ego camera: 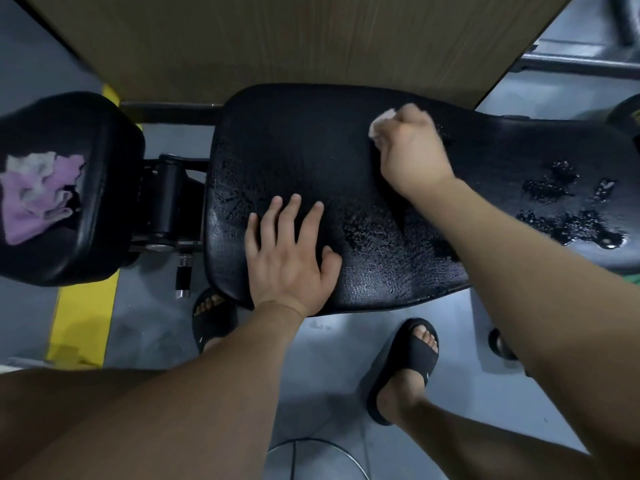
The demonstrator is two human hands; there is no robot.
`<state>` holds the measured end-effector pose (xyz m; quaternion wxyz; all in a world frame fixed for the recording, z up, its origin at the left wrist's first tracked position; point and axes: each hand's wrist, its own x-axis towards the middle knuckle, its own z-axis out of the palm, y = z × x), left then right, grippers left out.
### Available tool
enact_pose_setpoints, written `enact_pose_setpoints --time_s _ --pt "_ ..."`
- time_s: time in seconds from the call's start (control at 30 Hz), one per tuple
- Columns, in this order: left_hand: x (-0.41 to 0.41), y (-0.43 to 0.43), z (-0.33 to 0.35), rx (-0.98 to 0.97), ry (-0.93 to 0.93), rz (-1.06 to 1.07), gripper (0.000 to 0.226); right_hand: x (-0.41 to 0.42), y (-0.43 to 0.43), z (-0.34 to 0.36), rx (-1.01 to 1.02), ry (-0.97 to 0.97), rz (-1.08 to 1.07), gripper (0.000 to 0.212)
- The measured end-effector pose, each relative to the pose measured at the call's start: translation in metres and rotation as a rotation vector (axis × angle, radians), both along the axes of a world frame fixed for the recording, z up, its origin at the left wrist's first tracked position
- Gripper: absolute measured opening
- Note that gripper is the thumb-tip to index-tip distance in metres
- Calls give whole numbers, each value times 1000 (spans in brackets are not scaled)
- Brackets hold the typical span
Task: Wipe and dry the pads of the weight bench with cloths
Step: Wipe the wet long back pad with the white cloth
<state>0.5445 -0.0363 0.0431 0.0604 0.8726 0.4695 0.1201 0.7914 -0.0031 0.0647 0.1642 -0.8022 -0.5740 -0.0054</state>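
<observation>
- Right hand, fingers curled tight round a bunched white cloth, presses it onto the far side of the weight bench's long black pad; only a corner of cloth shows past the knuckles.
- Left hand, fingers straight and spread, lies palm-down on the same pad's near edge, holding nothing; thumb points twd the other arm.
- Pad surface btwn the two hands looks smeared w/ a thin wet film. Right of the right forearm, water stands in beads and small puddles on the pad's narrower end.
- Second cloth, purple and white, lies crumpled on the short black pad at far left, well apart from both hands.
- Black hinge bracket sits btwn the two pads; a chrome-tipped pin knob hangs just below it.
- Person's feet, in black slides, stand on the grey floor beside the bench; the left foot is partly hidden under the long pad's edge.
- Wood-grain panel rises behind the bench. Yellow floor stripe runs under the short pad. Grey metal tubing shows at upper right, blurred.
- Metal ring at bottom edge, btwn the legs; cannot tell what it belongs to.
</observation>
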Motion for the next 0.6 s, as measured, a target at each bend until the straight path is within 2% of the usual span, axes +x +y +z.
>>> enact_pose_setpoints --time_s 0.07,0.2,0.27,0.33,0.47,0.6 --pt "0 0 -1 -10 4 0 62 -3 7 -3 -22 9 -63 30" --pt "-1 0 0 -24 23 -8 63 -48 -21 8 -74 110 174 27" --pt "-2 0 2 -50 45 -9 63 -56 -46 24 -117 193 210 24" --pt "-2 -1 5 -76 47 -5 63 -51 -69 41 -96 275 146 19" --pt "0 0 13 -178 41 18 64 -47 -109 70 -111 519 -146 13" --pt "7 10 38 -408 21 47 53 -58 -124 86 -34 791 -272 11"
